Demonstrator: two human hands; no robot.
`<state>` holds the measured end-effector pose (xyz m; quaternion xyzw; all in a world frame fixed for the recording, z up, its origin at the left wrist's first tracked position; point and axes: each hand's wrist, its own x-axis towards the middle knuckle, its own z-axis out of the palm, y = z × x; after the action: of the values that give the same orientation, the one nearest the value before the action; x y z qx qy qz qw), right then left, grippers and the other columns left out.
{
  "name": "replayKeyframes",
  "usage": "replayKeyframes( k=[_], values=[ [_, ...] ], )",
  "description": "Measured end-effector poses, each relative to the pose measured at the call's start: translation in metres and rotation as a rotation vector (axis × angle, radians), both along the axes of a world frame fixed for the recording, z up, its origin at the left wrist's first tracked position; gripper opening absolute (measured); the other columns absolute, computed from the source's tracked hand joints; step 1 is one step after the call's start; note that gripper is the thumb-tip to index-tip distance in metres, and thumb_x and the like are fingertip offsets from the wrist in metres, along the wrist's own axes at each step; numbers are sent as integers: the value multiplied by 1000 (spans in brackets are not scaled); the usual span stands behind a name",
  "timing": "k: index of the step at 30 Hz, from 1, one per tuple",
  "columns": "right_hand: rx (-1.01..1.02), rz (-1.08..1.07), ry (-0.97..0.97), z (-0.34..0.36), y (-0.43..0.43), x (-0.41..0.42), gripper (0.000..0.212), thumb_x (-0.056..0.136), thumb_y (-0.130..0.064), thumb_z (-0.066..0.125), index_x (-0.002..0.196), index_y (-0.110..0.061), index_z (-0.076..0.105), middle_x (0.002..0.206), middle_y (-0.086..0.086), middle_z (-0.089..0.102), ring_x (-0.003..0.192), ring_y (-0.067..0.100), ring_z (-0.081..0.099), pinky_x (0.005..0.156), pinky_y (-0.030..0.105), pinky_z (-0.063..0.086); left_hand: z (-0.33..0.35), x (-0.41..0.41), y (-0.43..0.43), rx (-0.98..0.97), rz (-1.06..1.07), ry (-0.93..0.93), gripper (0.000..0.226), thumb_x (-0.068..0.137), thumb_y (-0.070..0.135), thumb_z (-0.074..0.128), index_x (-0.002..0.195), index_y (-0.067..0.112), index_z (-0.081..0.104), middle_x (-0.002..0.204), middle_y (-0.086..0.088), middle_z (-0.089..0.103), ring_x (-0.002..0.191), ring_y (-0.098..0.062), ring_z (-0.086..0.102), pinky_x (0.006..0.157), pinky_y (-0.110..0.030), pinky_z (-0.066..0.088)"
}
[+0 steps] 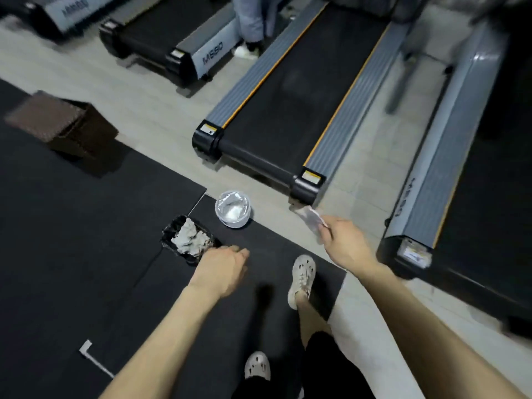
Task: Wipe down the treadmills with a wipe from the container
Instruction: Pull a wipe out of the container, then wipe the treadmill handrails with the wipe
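Observation:
My right hand (342,240) pinches a crumpled wipe (309,216) in the air, just off the rear right corner of the middle treadmill (290,93). The round wipe container (233,208) stands open on the floor at the edge of the black mat, left of that hand. A small black-lined bin (188,240) full of used wipes sits left of the container. My left hand (221,269) hovers beside the bin with loosely curled fingers and holds nothing. Another treadmill (449,174) runs along the right side.
A brown wicker basket (63,128) stands at the left on the black mat (72,254). Two more treadmills (172,36) lie at the top left. Another person's legs (250,21) stand between treadmills. My feet in pale clogs (300,279) are on the mat.

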<state>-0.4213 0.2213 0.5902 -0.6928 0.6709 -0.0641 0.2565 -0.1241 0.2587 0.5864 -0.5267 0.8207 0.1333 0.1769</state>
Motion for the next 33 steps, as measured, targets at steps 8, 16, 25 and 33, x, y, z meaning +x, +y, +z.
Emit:
replayKeyframes(
  k=[8,16,25,33],
  values=[
    [38,-313,123,75,198,-180,19,109,-32,44,102,-25,61,101,13,75,97,40,68,74,43,50,77,-187,32,-209,-459,7,28,110,36,45,130,22,59,127,-2,67,117,-29,66,90,-38,47],
    [-46,-496,102,86,263,-394,22,109,-33,40,109,-29,61,88,5,73,83,35,67,70,44,53,101,-397,52,-278,-526,4,30,106,40,47,127,26,63,122,3,69,114,-26,68,94,-41,53],
    [-79,-463,40,112,197,-595,26,107,-34,38,82,-29,43,73,0,61,68,27,61,65,47,49,129,-599,16,-319,-387,50,35,108,43,45,135,27,61,127,4,69,115,-25,68,84,-39,48],
    [-156,-370,-95,142,36,-689,31,109,-35,39,85,-22,52,68,5,60,56,14,48,53,34,34,140,-704,-127,-368,-289,64,37,108,45,46,139,29,60,131,3,67,119,-24,67,90,-39,56]
  ],
)
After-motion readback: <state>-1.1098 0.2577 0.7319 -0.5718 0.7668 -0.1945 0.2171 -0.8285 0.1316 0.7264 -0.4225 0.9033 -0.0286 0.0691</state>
